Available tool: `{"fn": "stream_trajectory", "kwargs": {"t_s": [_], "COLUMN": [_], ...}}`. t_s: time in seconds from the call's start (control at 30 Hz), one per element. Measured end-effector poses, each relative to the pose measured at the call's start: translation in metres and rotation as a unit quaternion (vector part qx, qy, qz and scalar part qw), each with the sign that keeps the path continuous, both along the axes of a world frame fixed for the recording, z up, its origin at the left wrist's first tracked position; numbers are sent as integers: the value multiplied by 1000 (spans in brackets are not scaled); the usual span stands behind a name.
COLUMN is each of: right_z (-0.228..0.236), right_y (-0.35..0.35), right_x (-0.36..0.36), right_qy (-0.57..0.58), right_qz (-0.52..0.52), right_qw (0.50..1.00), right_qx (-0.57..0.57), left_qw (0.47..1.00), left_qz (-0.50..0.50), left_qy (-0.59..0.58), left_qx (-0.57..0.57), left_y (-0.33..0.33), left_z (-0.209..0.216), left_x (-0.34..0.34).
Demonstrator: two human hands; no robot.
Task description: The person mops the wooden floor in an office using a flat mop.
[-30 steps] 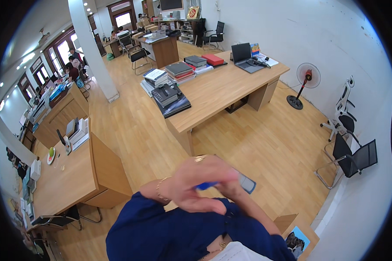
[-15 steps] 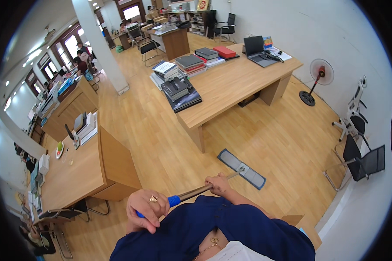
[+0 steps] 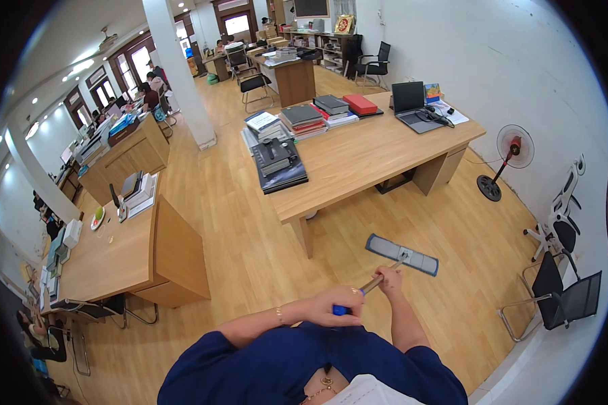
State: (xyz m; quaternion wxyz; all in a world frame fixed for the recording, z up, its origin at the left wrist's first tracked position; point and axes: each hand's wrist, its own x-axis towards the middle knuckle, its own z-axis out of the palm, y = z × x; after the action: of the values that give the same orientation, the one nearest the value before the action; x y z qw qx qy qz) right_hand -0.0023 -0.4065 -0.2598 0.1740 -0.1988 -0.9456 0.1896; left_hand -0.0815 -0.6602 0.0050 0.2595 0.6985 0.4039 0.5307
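A flat floor mop [image 3: 419, 260] with a grey plate and blue-edged pad lies on the wooden floor, just off the near side of the large desk. Its pole slants from the mop head back toward my body. My left hand [image 3: 338, 305], with a ring and a bracelet at the wrist, is closed round the blue grip [image 3: 341, 310] at the pole's upper end, in front of my chest. Farther down the pole, close to the mop head, my right hand [image 3: 388, 278] is wrapped round the shaft.
The large desk [image 3: 358, 162] carries stacks of books [image 3: 275, 156], a red box [image 3: 360, 104] and a laptop [image 3: 417, 115]. A standing fan [image 3: 513, 150] and a black chair [image 3: 554, 293] stand along the right wall. Another desk [image 3: 115, 263] is at left; people sit farther back.
Both hands and the mop have moved right, and the mop head has swung to a flatter angle across the floor. The view has shifted slightly too.
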Motion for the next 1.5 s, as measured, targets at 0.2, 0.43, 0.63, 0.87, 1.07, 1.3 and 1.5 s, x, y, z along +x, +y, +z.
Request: {"fn": "stream_trajectory", "kwargs": {"t_s": [0.2, 0.43, 0.63, 0.87, 1.07, 1.3, 1.5], "right_z": [-14, -37, -27, 12, 92, 104, 106], "right_y": [69, 44, -66, -276, -422, -523, -498], "right_x": [36, 29, -9, -65, -98, -116, -110], "right_qy": [-157, -105, -93, -29, -124, -131, -129], "right_qz": [-82, -75, -38, 78, 321, 531, 506], "right_qw": [984, 991, 995, 992, 913, 744, 796], "right_qx": [-11, -43, -29, -98, -218, -383, -306], "left_qw": [996, 996, 999, 987, 986, 989, 991], "left_qz": [8, 7, 53, 64, -148, -124, -125], "left_qy": [40, 36, 4, -140, -72, 45, -15], "left_qx": [79, 76, 11, -50, -39, -66, -49], "left_y": [73, 37, -78, -268, -403, -461, -439], "left_z": [-30, -38, -3, 70, 127, 214, 183], "left_x": [50, 45, -9, -79, -134, -94, -92]}}
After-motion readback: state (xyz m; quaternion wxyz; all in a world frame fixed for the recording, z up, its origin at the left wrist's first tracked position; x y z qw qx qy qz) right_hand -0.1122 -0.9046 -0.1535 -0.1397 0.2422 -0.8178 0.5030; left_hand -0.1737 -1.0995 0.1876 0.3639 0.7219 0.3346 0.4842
